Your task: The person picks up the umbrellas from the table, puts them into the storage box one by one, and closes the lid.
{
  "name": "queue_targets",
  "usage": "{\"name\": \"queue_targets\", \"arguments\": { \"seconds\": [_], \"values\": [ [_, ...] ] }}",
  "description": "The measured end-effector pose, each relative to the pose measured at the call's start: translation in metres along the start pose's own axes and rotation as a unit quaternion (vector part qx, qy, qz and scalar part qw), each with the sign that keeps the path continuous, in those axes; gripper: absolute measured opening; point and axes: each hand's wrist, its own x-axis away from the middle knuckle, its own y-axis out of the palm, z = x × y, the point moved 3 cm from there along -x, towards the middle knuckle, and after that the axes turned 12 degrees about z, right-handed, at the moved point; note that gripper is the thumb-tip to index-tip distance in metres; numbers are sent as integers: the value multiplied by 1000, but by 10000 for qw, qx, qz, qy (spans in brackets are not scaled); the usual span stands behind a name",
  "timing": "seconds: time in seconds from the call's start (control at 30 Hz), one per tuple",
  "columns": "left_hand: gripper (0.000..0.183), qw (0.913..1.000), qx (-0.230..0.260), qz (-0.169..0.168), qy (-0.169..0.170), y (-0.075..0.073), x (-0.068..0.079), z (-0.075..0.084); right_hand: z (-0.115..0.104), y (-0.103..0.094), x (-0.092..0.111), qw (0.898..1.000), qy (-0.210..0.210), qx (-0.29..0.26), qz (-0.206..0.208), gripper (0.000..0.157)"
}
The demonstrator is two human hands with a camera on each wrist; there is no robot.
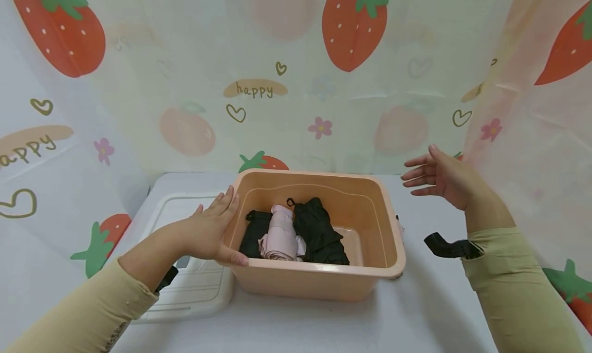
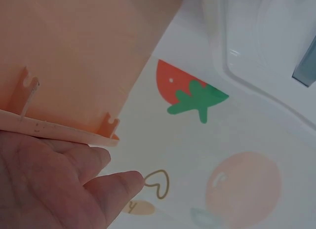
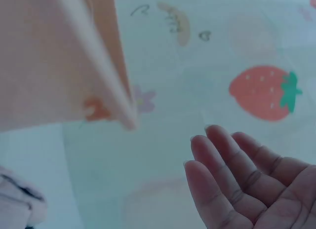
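A peach plastic bin (image 1: pixel 319 283) stands on the white table. Inside it lie a rolled pink cloth (image 1: pixel 281 235) and, to either side, a black cloth bundle (image 1: pixel 319 232) and a smaller black one (image 1: pixel 255 232). My left hand (image 1: pixel 210 232) rests on the bin's left rim, fingers extended and thumb at the front left corner. In the left wrist view, its palm lies just under the rim (image 2: pixel 59 132). My right hand (image 1: pixel 446 181) hovers in the air to the right of the bin, palm turned inward, fingers spread and holding nothing.
A white lid (image 1: pixel 199 299) lies flat to the left of the bin, partly behind my left arm. Beyond the bin's right side, mostly hidden in the head view, sits a pale pink item with dark edging (image 3: pixel 19 204). A strawberry-print curtain (image 1: pixel 296 122) encloses the back and sides.
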Motion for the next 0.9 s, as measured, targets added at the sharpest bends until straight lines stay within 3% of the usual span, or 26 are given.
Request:
{"name": "queue_targets", "arguments": {
  "seconds": [0.17,0.33,0.63,0.9],
  "values": [
    [136,10000,-25,-20,14,0,0,1,32,-16,7,9987,255,-362,254,42],
    [135,10000,-35,-30,5,-1,1,1,62,-26,9,9957,613,8,691,40],
    [135,10000,-7,-24,-40,0,0,0,105,-28,7,9845,1239,709,1023,75],
    [136,10000,8,-13,-50,0,0,0,134,-20,6,9749,1727,776,1168,82]
  ]
}}
